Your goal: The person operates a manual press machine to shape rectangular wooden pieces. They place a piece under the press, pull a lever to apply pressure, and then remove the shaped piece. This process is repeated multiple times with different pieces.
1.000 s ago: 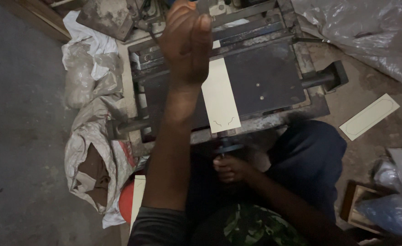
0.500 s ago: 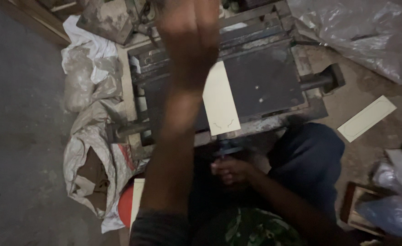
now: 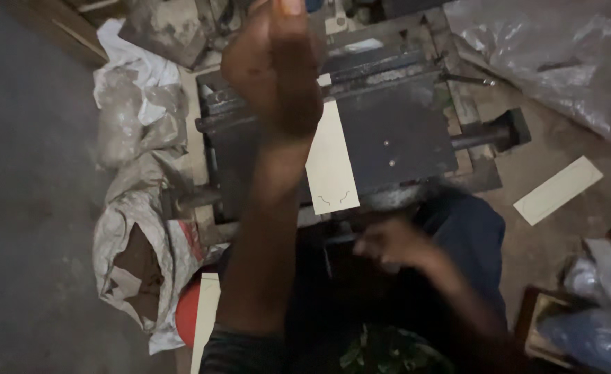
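My left hand (image 3: 278, 66) is raised with fingers curled together; whether it grips anything I cannot tell. My right hand (image 3: 388, 246) is blurred below the dark metal press machine (image 3: 395, 131), its grip unclear. A pale rectangular card strip (image 3: 331, 163) lies on that machine's plate.

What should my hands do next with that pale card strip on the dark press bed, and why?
Probably bring the raised left hand down to steady the pale rectangular card strip: it lies loose, overhanging the dark metal press bed, while the blurred right hand hangs below.
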